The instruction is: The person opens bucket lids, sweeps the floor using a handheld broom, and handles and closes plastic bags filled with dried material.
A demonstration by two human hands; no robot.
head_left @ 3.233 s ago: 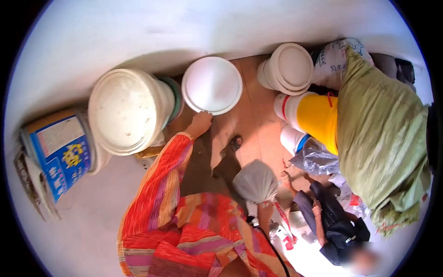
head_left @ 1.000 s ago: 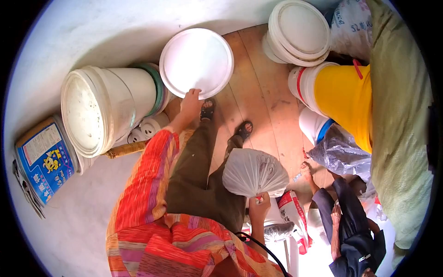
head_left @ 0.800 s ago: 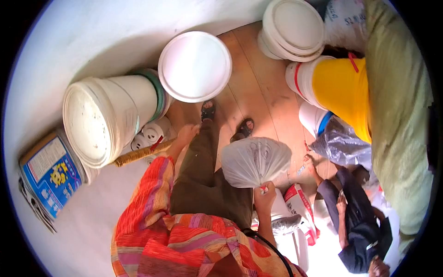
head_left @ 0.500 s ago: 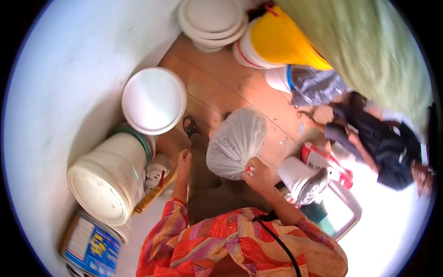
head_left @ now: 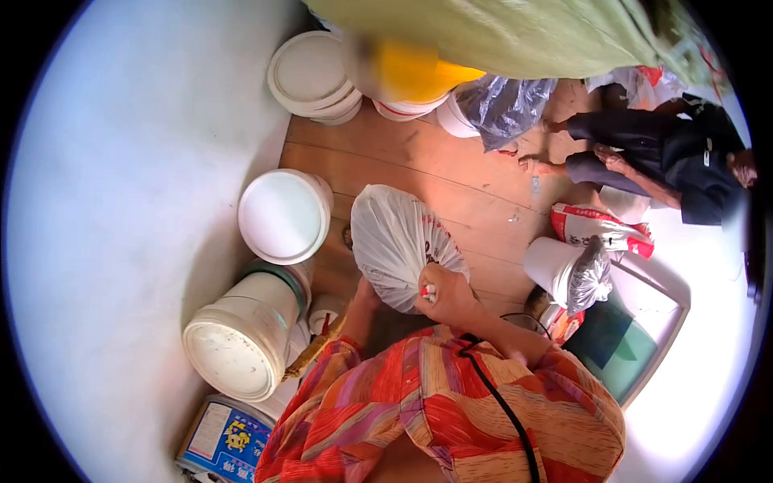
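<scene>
A full white plastic bag (head_left: 392, 233) with some red print hangs in front of me, its gathered top pinched in my right hand (head_left: 449, 296). A small bit of white and red shows at that fist. Against the bag's lower left side is my left hand (head_left: 366, 303); the bag hides its fingers, so I cannot tell what they do. Just below the left forearm lies a yellow-brown brush-like thing (head_left: 310, 356), partly covered by my sleeve.
White lidded buckets stand along the left wall, one bucket (head_left: 284, 216) nearest the bag. A blue tin (head_left: 229, 439) is at lower left. Beyond the wooden floor (head_left: 475, 193) sits a person (head_left: 656, 157) in dark clothes. A white bucket (head_left: 554, 266) stands right, a green cloth (head_left: 515, 32) above.
My left hand has moved right, from beside the bag to against it. The bag has turned, showing red print. The camera view has shifted as well.
</scene>
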